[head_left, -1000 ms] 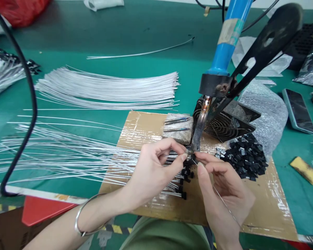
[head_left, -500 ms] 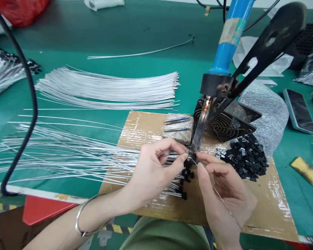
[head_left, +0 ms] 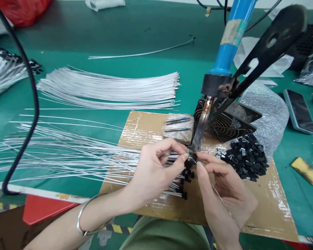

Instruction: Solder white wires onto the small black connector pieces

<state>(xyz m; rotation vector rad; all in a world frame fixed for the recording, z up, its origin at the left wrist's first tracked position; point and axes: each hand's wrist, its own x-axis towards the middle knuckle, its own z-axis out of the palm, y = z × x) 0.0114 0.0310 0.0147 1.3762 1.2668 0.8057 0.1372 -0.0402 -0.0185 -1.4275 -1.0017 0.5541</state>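
Observation:
A soldering iron (head_left: 222, 57) with a blue handle is held in a black metal stand, its tip pointing down between my hands. My left hand (head_left: 156, 170) pinches thumb and forefinger together right at the tip; the small piece in that pinch is mostly hidden. My right hand (head_left: 225, 194) grips a thin strand of solder wire (head_left: 222, 202), whose end meets the iron's tip while the rest trails down across the palm. Below the fingers lie white wires with black connectors (head_left: 182, 194) on their ends, on a brown cardboard sheet (head_left: 266, 211).
Loose black connectors (head_left: 246, 156) form a pile on the right, near a small fan (head_left: 224, 121). A bundle of white wires (head_left: 109, 88) lies on the green table. A phone (head_left: 299, 111) and yellow sponge (head_left: 307, 171) are far right. A black cable (head_left: 32, 86) arches at left.
Both hands stay almost still at the iron's tip. The whole view has shifted very slightly.

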